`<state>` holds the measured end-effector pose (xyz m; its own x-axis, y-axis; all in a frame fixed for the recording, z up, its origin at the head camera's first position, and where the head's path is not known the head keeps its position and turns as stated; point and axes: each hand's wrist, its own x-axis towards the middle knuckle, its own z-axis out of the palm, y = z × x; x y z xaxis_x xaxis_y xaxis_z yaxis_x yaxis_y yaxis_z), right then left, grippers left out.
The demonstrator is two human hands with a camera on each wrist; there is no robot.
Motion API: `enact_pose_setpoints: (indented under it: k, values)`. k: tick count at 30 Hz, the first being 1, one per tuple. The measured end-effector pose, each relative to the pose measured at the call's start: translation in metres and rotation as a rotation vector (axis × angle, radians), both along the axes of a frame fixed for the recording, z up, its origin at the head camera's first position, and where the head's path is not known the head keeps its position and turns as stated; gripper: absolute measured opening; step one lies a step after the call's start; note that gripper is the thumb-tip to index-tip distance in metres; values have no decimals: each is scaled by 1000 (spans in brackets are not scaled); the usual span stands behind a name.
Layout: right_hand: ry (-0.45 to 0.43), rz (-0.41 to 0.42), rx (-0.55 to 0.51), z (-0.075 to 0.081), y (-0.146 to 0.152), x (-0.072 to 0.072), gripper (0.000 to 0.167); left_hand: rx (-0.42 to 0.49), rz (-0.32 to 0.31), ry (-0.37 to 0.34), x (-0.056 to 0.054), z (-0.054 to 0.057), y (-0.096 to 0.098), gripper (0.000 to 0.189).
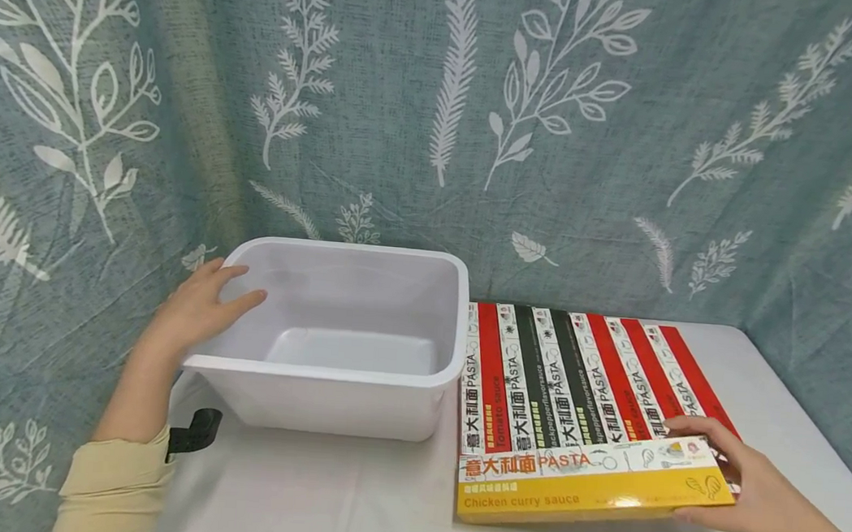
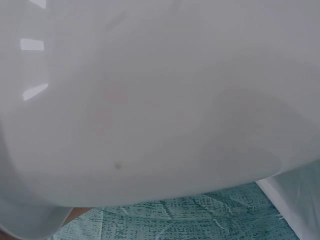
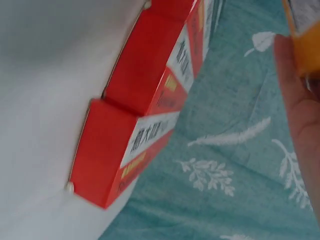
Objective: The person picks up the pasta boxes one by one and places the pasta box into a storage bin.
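Both hands were at work: the left hand [image 1: 199,305] lay over the left rim of the white plastic bin [image 1: 330,404], its fingers relaxed and spread, while the right hand [image 1: 752,491] gripped the right end of the yellow chicken curry sauce pasta box [image 1: 529,494], fingers along the far edge and thumb at the near one. That box lay crosswise on the right, in front of the near ends of the standing row, its right end a little farther off than its left; whether its left end touched the white-covered bench [image 1: 295,486] I could not tell. Behind it, right of the bin, ran side by side the tomato sauce pasta boxes [image 1: 489,359], red and white, with two black pepper flavour ones [image 1: 532,370] among them. Nothing could be seen inside the bin.

Held by one end only, so long a carton would probably dip at its free left end, so a firm pinch across the full width, without crushing the card, seemed best. Raising it clear of the row would likely spare the neighbours a knock, and a light left palm should steady the rim.
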<state>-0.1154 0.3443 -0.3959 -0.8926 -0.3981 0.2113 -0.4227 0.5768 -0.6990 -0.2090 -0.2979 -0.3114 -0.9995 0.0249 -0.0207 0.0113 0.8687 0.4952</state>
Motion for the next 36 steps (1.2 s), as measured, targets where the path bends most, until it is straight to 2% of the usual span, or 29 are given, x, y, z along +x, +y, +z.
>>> enact_pose_setpoints:
  k: [4,10,13,17,22,24,25,28,30,33,36]
  values:
    - [26,45,-155,5,-8,-3,79,8,1,-3,0,0,-1,83]
    - [115,36,-216,19,-26,-11,73,31,5,-2,1,0,-3,82]
    - [105,59,-279,27,-36,-14,70,30,4,9,1,0,-3,81]
    - [59,125,-483,36,-49,-20,66,28,2,21,2,0,-1,80]
    - [60,285,-819,48,-75,-33,56,27,0,29,2,0,-2,80]
    - [74,343,-910,55,-89,-38,50,28,-1,32,2,0,-2,80]
    - [76,347,-932,60,-97,-39,48,35,-1,32,2,-1,-2,80]
    - [85,296,-974,73,-122,-43,45,61,10,29,2,-1,-3,79]
    - [77,209,-967,81,-139,-45,48,84,23,23,3,-1,-3,79]
    - [73,77,-905,90,-161,-48,53,107,43,22,4,-1,-1,77]
    - [87,-15,-784,97,-178,-55,56,112,51,30,4,0,0,75]
